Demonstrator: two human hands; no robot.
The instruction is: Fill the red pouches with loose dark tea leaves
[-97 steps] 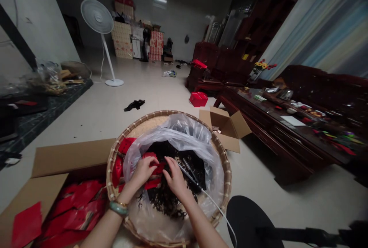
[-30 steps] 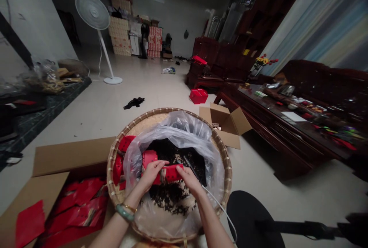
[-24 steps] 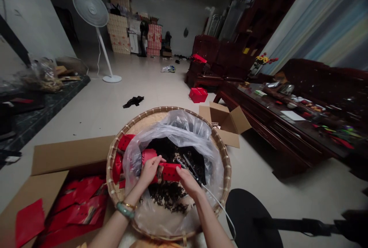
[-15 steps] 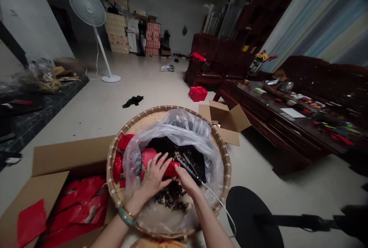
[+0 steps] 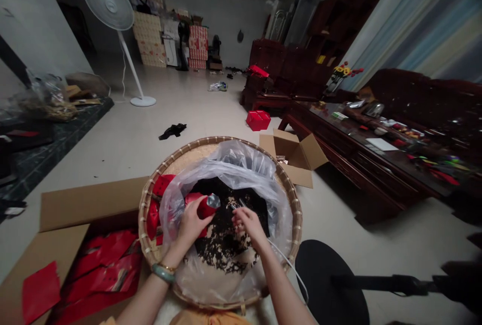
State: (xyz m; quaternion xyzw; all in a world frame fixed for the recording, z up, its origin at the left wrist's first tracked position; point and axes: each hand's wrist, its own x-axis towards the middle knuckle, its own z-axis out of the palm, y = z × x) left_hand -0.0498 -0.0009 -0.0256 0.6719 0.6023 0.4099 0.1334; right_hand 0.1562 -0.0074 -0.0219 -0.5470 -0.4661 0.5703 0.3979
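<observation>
Reader: What had just changed in the round basket (image 5: 296,214)?

Author: A moment earlier the right hand (image 5: 249,223) had held one end of the red packet (image 5: 205,209), with the left hand (image 5: 191,222) spread over it. Now the left hand alone gripped the packet, its fingers closed around the body; the silver-lined mouth gaped, tilted up toward the basket's right edge.

Reader: And the right hand?

Author: It lay apart from the packet, right of the basket's middle, fingers half curled just beside a corded tool (image 5: 241,203). Whether it held anything could not be told.

Reader: Where was the packet?

Author: Within the plastic liner (image 5: 222,172), left of the basket's centre, above dark shreds (image 5: 226,239) and near a second packet (image 5: 193,197), which lay nearer the left edge.

Reader: What did the change signify?

Author: Apparently, that the packet stood open and one hand sufficed to steady it, which freed the other.
</observation>
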